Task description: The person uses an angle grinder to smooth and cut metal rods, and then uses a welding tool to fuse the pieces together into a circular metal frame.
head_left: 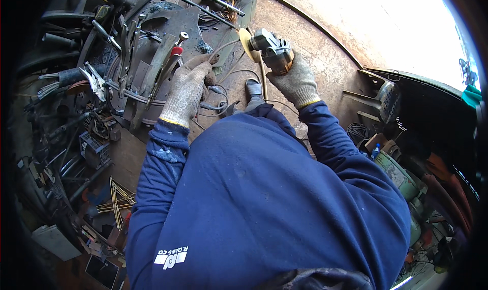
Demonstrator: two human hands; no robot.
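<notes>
My right hand (296,84), in a knitted work glove, grips an angle grinder (273,48) by its body. The yellowish grinder disc (246,43) meets the end of a long thin metal rod (198,7), where orange sparks (235,19) fly. My left hand (185,91), gloved too, is closed at the edge of the cluttered metal workbench (180,25). Its fingertips are dark and curled, and what lies in them is hidden. Beside it run a thin grey cable (226,46) and a clamp with a red part (176,51).
Several locking pliers (93,81) and clamps hang along the bench's left side. Loose cables (223,94) trail on the floor near my shoe (253,88). A steel beam piece (378,99) stands at right, with a green machine (396,173) below it. Brass-coloured rods (116,203) lie lower left.
</notes>
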